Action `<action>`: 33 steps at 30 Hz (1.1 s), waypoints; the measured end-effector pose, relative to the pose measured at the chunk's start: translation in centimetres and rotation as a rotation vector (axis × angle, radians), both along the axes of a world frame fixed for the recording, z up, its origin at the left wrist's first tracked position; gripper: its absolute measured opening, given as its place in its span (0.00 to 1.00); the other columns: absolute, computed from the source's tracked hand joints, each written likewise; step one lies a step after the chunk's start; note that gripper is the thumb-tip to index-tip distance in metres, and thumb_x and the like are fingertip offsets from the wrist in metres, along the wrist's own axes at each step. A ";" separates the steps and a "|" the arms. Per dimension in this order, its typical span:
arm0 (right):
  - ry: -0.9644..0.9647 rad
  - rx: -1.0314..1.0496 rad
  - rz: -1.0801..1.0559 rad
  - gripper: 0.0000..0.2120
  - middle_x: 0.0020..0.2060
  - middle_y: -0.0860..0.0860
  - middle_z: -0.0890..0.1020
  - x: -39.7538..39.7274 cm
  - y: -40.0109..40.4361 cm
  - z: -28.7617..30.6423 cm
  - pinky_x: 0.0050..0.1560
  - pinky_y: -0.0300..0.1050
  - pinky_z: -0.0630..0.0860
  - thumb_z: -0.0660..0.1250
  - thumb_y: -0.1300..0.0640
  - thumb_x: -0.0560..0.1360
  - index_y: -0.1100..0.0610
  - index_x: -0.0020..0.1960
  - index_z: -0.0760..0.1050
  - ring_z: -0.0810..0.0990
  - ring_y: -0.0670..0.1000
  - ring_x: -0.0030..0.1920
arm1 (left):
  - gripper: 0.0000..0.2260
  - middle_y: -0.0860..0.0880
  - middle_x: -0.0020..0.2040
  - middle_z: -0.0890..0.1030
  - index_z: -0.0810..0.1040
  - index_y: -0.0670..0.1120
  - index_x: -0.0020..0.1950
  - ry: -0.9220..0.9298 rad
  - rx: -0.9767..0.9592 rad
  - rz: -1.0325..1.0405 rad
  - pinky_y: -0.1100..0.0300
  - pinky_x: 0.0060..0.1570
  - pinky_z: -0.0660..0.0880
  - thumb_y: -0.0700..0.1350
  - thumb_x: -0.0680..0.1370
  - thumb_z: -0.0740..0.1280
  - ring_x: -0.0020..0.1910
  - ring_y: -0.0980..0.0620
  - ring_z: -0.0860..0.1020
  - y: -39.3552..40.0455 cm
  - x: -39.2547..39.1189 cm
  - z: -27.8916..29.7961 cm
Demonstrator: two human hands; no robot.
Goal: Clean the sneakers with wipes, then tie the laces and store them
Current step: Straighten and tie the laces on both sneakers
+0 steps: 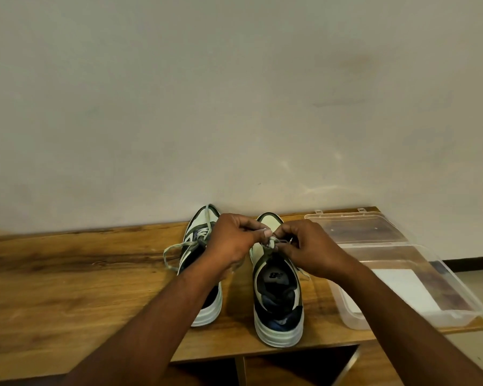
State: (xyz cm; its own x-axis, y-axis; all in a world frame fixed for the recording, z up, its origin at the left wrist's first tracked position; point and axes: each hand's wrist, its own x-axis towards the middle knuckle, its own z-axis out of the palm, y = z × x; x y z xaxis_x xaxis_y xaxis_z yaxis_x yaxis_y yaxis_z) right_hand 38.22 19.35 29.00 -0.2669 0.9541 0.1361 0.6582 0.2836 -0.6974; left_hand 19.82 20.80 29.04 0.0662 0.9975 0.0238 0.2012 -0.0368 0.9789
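Note:
Two pale green and dark sneakers stand side by side on the wooden table, toes toward the wall. Over the right sneaker (276, 302), my left hand (234, 240) and my right hand (310, 246) both pinch its pale lace (271, 242) at a knot above the tongue. The left sneaker (201, 235) is partly hidden under my left forearm; its lace (173, 252) hangs loose in a loop to the left on the table.
A clear plastic storage box (407, 319) sits at the right end of the wooden table (67, 288), with white paper inside and its lid (357, 218) hinged open against the wall. The table's front edge lies just behind the sneakers' heels, with dark shelf openings below.

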 end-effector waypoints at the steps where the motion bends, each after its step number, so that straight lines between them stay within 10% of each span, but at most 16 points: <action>1: -0.025 0.048 -0.023 0.03 0.40 0.44 0.84 -0.1 -0.1 -0.1 0.44 0.48 0.81 0.76 0.56 0.74 0.50 0.47 0.84 0.81 0.43 0.41 | 0.04 0.42 0.41 0.87 0.87 0.37 0.46 -0.026 -0.017 0.025 0.66 0.42 0.80 0.35 0.72 0.79 0.40 0.52 0.86 0.0 0.2 0.0; 12: -0.081 0.472 -0.169 0.09 0.42 0.41 0.79 -0.7 -1.0 -0.2 0.33 0.37 0.67 0.82 0.48 0.68 0.44 0.45 0.84 0.72 0.39 0.35 | 0.07 0.42 0.44 0.88 0.87 0.36 0.48 -0.116 -0.169 0.102 0.69 0.34 0.76 0.36 0.72 0.79 0.39 0.54 0.84 0.0 0.3 0.1; 20: -0.106 0.395 -0.017 0.07 0.45 0.40 0.75 0.1 -0.9 0.4 0.34 0.34 0.65 0.78 0.46 0.72 0.43 0.44 0.81 0.74 0.38 0.39 | 0.07 0.43 0.43 0.87 0.86 0.36 0.50 -0.111 -0.206 0.110 0.71 0.27 0.71 0.37 0.74 0.78 0.27 0.63 0.79 0.0 0.0 0.2; 26: -0.023 0.246 0.102 0.08 0.46 0.42 0.77 1.9 -0.5 1.0 0.36 0.51 0.77 0.79 0.48 0.71 0.42 0.43 0.80 0.76 0.47 0.35 | 0.07 0.45 0.45 0.88 0.86 0.36 0.49 -0.105 -0.222 0.159 0.69 0.29 0.71 0.39 0.75 0.77 0.23 0.65 0.75 0.2 0.4 -0.6; 33: 0.004 -0.115 0.269 0.05 0.40 0.47 0.85 6.2 -1.4 2.6 0.45 0.51 0.79 0.80 0.56 0.71 0.48 0.41 0.84 0.82 0.50 0.40 | 0.06 0.42 0.38 0.86 0.83 0.39 0.40 -0.001 -0.202 0.303 0.66 0.25 0.70 0.35 0.76 0.76 0.26 0.55 0.78 1.0 -1.1 -1.7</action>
State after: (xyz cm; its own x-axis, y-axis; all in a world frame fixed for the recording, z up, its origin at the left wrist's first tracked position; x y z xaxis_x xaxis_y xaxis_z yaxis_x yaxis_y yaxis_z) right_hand 44.47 17.93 31.56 -0.5123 0.8582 0.0328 0.5671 0.3667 -0.7375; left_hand 18.71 21.79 27.30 -0.2327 0.9565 -0.1761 0.1725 0.2188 0.9604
